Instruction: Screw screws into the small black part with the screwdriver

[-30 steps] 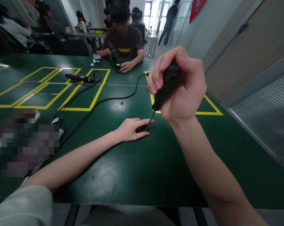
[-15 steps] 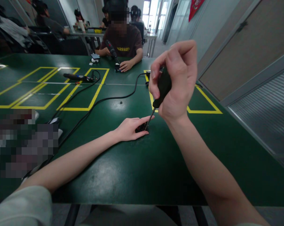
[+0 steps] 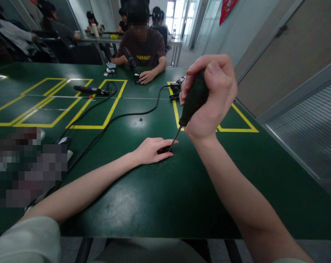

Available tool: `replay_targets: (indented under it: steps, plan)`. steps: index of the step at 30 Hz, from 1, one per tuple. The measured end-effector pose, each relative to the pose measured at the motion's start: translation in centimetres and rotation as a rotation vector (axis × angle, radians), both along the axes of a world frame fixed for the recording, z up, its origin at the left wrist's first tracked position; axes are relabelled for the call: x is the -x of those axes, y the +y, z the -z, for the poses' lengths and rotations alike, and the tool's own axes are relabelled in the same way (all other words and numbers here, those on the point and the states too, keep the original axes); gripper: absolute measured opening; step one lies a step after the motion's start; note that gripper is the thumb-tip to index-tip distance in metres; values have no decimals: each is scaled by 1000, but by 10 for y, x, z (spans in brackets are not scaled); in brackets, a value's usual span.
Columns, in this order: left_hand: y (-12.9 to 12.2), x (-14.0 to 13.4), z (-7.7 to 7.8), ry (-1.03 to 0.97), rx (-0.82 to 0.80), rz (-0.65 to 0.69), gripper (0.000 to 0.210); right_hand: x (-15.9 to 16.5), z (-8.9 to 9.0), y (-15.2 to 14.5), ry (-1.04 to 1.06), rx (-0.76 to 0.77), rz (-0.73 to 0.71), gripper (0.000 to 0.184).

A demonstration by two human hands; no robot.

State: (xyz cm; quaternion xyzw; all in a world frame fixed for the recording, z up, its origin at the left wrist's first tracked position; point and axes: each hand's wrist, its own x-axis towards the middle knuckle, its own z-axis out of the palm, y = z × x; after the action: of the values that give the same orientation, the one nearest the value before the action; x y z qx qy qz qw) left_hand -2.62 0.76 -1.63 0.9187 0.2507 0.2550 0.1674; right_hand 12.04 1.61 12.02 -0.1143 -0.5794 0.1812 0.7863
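Against the green tabletop (image 3: pixel 121 215), my left hand (image 3: pixel 150 150) has its thumb and fingers closed around a small dark part (image 3: pixel 163 149), which is mostly hidden by them. My right hand (image 3: pixel 213 96) is wrapped round the dark handle of a screwdriver (image 3: pixel 193 100). The tool slants down to the left, and its thin metal shaft reaches the small part between the left thumb and fingers. Whether the tip sits in a screw is too small to tell.
Yellow tape rectangles (image 3: pixel 107 104) mark the table. A black cable (image 3: pixel 132 114) snakes across it, and a dark pen-shaped tool (image 3: pixel 90 90) lies at the left. Opposite, a co-worker (image 3: pixel 151 45) holds a power screwdriver (image 3: pixel 129 56). Blurred-out items (image 3: pixel 36 171) lie near left.
My right hand has turned about the screwdriver handle and shifted slightly right, its fingers now wrapped differently. The screwdriver tip and my left hand stay in place.
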Motion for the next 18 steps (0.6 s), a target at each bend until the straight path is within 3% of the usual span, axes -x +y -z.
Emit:
replay_targets:
  steps: [5, 10, 14, 18]
  plan:
    - [0, 0, 2, -2, 39, -1, 47, 1, 3, 1, -26, -12, 172, 36]
    - [0, 0, 1, -5, 44, 7, 48, 6, -2, -11, 62, -104, 100, 25]
    - [0, 0, -1, 0, 24, -3, 50, 11, 0, -12, 19, -87, 47, 21]
    - [0, -1, -2, 15, 19, -9, 51, 10, 2, -3, 26, -190, 239, 21]
